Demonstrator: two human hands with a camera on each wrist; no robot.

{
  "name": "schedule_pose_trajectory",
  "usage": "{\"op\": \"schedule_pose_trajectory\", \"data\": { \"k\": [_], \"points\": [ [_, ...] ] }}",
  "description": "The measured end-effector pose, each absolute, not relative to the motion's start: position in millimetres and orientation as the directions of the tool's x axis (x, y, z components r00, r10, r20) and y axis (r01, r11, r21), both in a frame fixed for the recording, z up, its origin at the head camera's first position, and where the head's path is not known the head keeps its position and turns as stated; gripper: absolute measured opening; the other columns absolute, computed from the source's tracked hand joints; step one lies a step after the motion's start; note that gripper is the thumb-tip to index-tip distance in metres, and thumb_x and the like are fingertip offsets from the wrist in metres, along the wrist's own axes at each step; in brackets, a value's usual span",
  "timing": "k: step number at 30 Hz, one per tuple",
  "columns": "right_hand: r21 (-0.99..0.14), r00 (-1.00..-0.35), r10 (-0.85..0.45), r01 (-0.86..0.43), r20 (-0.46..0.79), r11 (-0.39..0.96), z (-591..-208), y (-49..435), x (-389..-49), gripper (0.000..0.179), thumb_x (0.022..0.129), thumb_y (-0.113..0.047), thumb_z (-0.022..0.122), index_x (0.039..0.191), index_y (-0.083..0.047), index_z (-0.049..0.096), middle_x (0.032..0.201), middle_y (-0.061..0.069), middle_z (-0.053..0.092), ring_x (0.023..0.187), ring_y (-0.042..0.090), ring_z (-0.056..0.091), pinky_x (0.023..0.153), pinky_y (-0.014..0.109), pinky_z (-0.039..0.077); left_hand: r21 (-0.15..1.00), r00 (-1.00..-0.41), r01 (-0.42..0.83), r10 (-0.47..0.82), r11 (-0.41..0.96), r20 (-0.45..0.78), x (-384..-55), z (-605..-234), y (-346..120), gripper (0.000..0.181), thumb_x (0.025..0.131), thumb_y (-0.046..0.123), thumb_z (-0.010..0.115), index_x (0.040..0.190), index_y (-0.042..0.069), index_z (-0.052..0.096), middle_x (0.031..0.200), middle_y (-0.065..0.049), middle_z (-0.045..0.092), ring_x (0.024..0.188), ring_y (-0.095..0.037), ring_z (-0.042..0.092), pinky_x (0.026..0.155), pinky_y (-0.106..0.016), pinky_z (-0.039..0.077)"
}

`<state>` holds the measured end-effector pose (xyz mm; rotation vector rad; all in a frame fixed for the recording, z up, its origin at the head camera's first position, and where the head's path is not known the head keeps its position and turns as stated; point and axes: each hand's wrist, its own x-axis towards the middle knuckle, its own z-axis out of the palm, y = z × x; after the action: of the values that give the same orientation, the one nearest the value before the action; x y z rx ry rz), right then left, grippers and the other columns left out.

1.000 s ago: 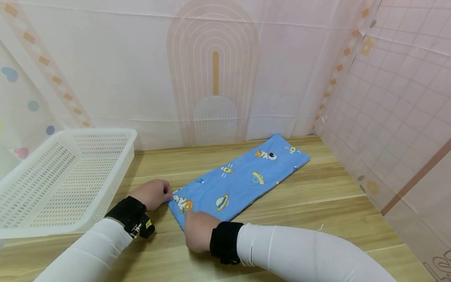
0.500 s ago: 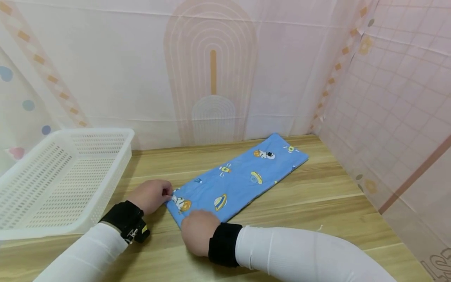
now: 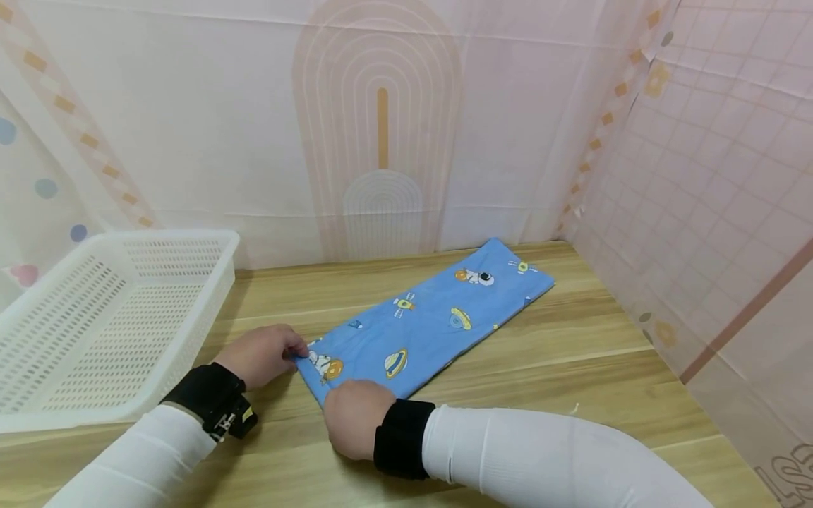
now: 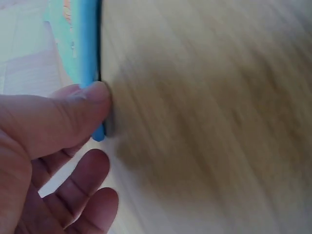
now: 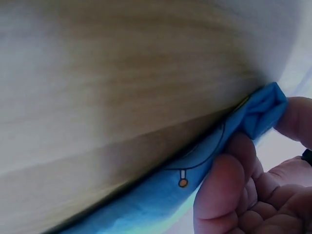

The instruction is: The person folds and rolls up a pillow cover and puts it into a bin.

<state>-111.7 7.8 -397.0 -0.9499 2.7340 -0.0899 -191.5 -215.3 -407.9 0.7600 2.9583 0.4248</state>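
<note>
Tabletop [image 3: 546, 374] of streaky wood grain beneath blue cloth [image 3: 428, 321], pastel sheeting [image 3: 222, 127] behind.

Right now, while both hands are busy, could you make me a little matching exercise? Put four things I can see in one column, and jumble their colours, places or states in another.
Column one:
1. Basket
2. Printed cloth
3. Left-hand fingers
4. Wrist straps

Column two:
A. blue, lying slantwise on the table
B. black, one on each arm
C. white, at the person's left
D. pinching a corner of the cloth

Right pairs: 1-C, 2-A, 3-D, 4-B
</note>
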Motion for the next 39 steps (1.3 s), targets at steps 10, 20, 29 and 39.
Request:
{"op": "schedule_pose_trajectory", "data": {
  "k": [10, 20, 29, 39],
  "points": [
    [-0.186, -0.772, -0.583, -0.552, -0.253, 0.812, -395, 10, -118, 0.021, 0.098, -0.016, 0.069, 0.078, -0.016, 0.062, 0.072, -0.005, 0.058, 0.062, 0.01, 0.051, 0.055, 0.026, 0.047, 0.206, -0.866, 0.49, 0.499, 0.847, 0.01, -195, -405, -211, 0.012, 0.095, 0.008, 0.075, 0.092, 0.019, 0.079, 0.098, 0.004, 0.069, 0.093, -0.015, 0.069, 0.088, -0.043, 0.059],
    [-0.346, -0.785, -0.528, -0.421, -0.324, 0.839, -392, 18, -123, 0.04, 0.096, -0.008, 0.069, 0.061, -0.015, 0.05, 0.062, -0.003, 0.046, 0.054, 0.014, 0.047, 0.047, 0.027, 0.039, 0.235, -0.83, 0.535, 0.557, 0.811, -0.031, -207, -408, -209, 0.013, 0.105, 0.015, 0.063, 0.1, 0.016, 0.074, 0.1, 0.004, 0.066, 0.094, -0.012, 0.064, 0.088, -0.042, 0.057],
    [-0.357, -0.784, -0.541, -0.433, -0.303, 0.828, -395, 23, -125, 0.035, 0.094, -0.005, 0.069, 0.065, -0.013, 0.052, 0.062, -0.003, 0.046, 0.054, 0.013, 0.045, 0.047, 0.025, 0.038, 0.264, -0.859, 0.477, 0.508, 0.838, -0.063, -210, -408, -196, 0.011, 0.104, 0.014, 0.064, 0.095, 0.016, 0.07, 0.094, 0.004, 0.065, 0.086, -0.012, 0.058, 0.081, -0.038, 0.053],
    [-0.353, -0.825, -0.484, -0.378, -0.291, 0.856, -395, 23, -125, 0.028, 0.096, -0.01, 0.073, 0.121, -0.006, 0.062, 0.089, 0.001, 0.063, 0.072, 0.013, 0.055, 0.059, 0.027, 0.049, 0.297, -0.897, 0.415, 0.442, 0.86, -0.026, -208, -411, -189, 0.015, 0.1, 0.012, 0.071, 0.089, 0.016, 0.061, 0.087, 0.002, 0.06, 0.08, -0.013, 0.054, 0.073, -0.033, 0.047]
  ]
}}
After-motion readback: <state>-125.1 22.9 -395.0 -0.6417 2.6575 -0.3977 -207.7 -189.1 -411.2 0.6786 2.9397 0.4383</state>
